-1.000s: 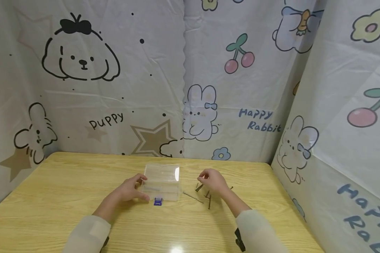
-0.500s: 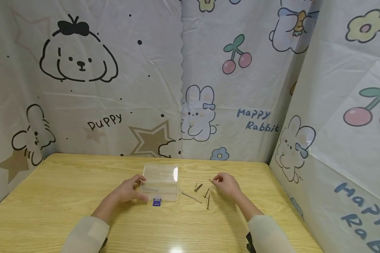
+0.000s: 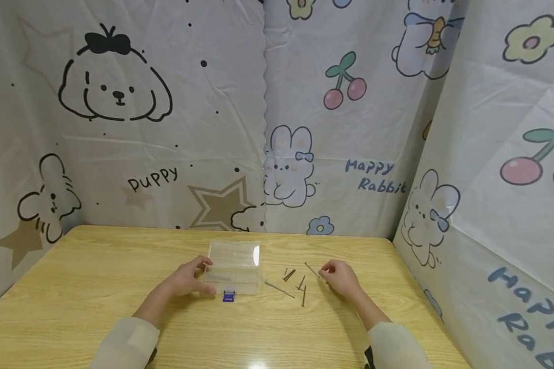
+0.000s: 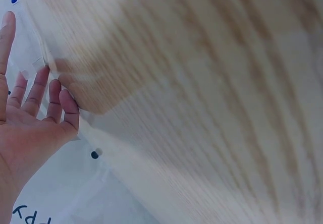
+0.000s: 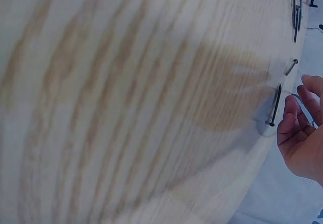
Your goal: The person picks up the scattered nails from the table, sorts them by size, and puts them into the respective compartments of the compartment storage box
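Note:
My left hand (image 3: 184, 279) holds the left end of a clear plastic box (image 3: 244, 284), with the thumb at its front corner and a finger at the side. The box's lid (image 3: 233, 253) is raised at the back, and a blue latch (image 3: 229, 296) sits at its front. Something long and thin shows faintly inside. My right hand (image 3: 340, 278) pinches the lower end of a slim nail (image 3: 311, 269), whose head points up and left. Between box and right hand lie several loose nails (image 3: 303, 295), some dark; more nails (image 5: 275, 105) show beside the fingers in the right wrist view.
A long thin nail (image 3: 279, 289) lies just right of the box. The wooden table (image 3: 189, 338) ends at a printed cloth (image 3: 221, 128) behind, and another cloth panel (image 3: 503, 246) stands along the right side.
My right hand has moved from above the loose nails toward the right and slightly nearer, uncovering the nails and the one at its fingertips. My left hand stays on the box.

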Tool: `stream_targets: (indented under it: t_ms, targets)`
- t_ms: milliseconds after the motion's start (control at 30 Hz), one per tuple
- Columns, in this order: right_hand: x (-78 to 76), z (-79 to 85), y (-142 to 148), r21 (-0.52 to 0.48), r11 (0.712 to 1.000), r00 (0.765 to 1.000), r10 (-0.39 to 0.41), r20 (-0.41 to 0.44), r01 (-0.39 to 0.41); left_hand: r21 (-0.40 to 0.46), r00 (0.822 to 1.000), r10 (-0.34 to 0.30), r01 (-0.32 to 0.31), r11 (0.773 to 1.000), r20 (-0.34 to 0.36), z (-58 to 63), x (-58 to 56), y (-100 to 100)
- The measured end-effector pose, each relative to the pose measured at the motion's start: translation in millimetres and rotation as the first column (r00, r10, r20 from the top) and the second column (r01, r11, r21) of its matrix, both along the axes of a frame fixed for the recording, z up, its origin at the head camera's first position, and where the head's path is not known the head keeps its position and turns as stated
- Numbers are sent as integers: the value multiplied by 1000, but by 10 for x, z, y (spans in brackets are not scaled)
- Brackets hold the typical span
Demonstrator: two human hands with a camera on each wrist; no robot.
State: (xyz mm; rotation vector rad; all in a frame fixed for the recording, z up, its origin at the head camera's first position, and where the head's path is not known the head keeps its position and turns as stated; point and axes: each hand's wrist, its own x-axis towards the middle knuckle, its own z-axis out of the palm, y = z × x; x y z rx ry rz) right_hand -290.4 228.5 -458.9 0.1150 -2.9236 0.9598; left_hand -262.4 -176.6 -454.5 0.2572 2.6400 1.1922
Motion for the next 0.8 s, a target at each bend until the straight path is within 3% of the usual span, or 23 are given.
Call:
stream_targets:
  t_ms: [800]
  targets:
    - [-8, -150, -64, 41, 999, 1000, -27, -6, 27, 12, 1000, 13, -13, 1000, 0, 9, 33, 0]
